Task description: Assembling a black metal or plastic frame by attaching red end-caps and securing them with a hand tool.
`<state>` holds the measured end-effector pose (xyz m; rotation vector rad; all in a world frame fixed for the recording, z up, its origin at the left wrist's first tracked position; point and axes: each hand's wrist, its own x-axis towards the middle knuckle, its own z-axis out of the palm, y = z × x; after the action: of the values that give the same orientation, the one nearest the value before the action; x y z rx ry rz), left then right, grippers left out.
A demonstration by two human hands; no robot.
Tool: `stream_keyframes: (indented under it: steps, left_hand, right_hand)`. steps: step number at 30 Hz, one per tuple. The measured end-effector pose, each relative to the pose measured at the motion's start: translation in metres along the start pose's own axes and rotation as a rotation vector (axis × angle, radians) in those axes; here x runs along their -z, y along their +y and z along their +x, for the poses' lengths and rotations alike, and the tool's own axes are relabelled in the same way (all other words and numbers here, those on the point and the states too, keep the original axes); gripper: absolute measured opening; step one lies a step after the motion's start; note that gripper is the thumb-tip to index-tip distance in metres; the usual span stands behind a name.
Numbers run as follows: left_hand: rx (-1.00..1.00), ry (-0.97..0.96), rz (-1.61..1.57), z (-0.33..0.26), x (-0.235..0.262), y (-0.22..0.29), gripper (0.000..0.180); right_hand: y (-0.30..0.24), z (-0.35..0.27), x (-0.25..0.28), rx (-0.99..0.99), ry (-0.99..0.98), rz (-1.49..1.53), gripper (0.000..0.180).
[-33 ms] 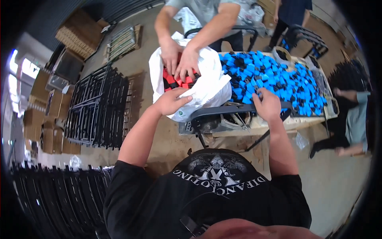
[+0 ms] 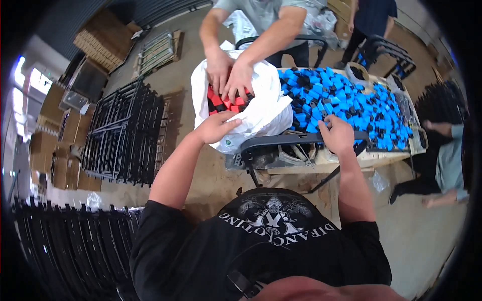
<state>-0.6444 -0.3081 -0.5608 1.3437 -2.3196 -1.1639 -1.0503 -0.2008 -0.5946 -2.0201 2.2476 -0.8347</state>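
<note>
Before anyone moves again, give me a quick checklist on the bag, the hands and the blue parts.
1. Left hand on the white bag: ok, it grips the near edge.
2. Bag open: ok, red and black parts show inside.
3. Co-worker's hands out of the bag: not ok, both are in the opening.
4. Right hand free: cannot tell, it rests at the near edge of the blue parts by the black bar; whether it holds a piece is hidden.
5. Blue parts contained: ok, heaped on the table, none seen over the edge.
</note>
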Motion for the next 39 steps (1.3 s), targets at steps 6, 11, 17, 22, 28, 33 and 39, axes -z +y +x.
stream_keyframes:
  steps: [6,11,17,22,28,33,39]
  left_hand:
    - [0.243,0.314,-0.117,0.008,0.002,0.005,0.045]
    - [0.622,0.254,0.438,0.060,0.033,-0.008,0.062]
    - [0.451,0.364,0.724,0.108,0.014,-0.031,0.065]
    - [0.539,0.090,0.780,0.103,0.026,-0.021,0.064]
    - [0.492,0.280,0.625,0.090,0.020,-0.026,0.062]
    - [0.479,0.319,0.606,0.082,0.037,-0.009,0.062]
    - [0.467,0.267,0.529,0.092,0.051,-0.040,0.067]
  right_hand:
    - [0.000,-0.006,0.004,-0.025,-0.070,0.037,0.028]
    - [-0.001,-0.004,0.008,-0.017,-0.106,-0.001,0.033]
    - [0.002,-0.001,0.009,-0.043,-0.152,-0.028,0.036]
    - [-0.001,-0.001,0.013,-0.047,-0.197,-0.047,0.039]
    - [-0.004,-0.005,0.021,-0.049,-0.212,-0.050,0.040]
    - [0.002,-0.004,0.017,-0.047,-0.217,-0.052,0.039]
    - [-0.004,-0.001,0.022,-0.080,-0.254,-0.056,0.040]
